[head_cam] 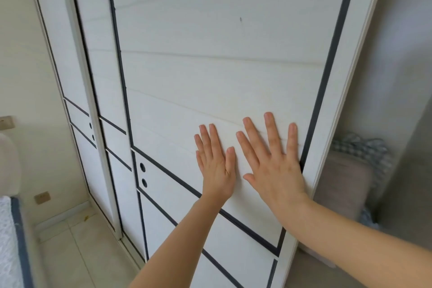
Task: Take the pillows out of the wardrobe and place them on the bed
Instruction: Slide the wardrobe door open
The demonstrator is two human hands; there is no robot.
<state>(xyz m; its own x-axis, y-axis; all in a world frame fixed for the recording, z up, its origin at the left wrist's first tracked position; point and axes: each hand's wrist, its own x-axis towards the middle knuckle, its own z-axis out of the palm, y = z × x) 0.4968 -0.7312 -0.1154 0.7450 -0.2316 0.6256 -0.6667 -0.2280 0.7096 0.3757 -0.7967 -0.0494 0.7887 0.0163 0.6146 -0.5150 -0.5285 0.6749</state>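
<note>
A white sliding wardrobe door [210, 72] with dark trim lines fills the view. My left hand [216, 166] lies flat on the panel with straight fingers. My right hand [273, 163] presses flat beside it, close to the door's right edge. Right of that edge the wardrobe stands partly uncovered. Inside, a greyish-pink pillow [343, 184] shows blurred, with a blue checked fabric [364, 149] above and behind it. The bed [9, 241] shows only as a white textured corner with a blue border at the lower left.
Further white wardrobe doors [77, 77] run off to the left. A cream wall [25, 77] with sockets stands behind the bed. Pale floor tiles [77, 252] lie between bed and wardrobe. A pale padded headboard [8, 163] sits at the left edge.
</note>
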